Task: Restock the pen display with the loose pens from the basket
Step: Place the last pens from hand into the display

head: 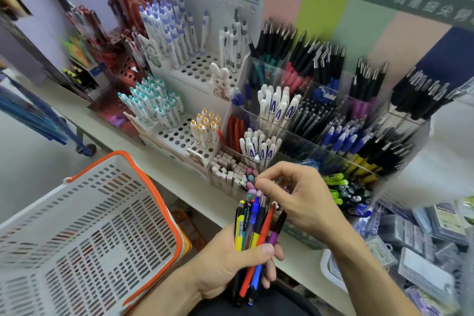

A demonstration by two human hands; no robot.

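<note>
One mixed bundle of loose pens (252,228) stood clamped in the left hand (230,261) beside the basket (84,226), while the right hand (295,195) pinched at their tips, apparently picking one to match to its pen display (320,120) compartment.

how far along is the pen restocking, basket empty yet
Looks done: the white basket shows no pens through its mesh, though its inside is mostly hidden. In hand: the left hand grips a mixed bundle of pens, and the right hand picks at their tops. Left: that whole bundle still has to go into the clear display compartments, and the white peg racks have many open holes.
</note>
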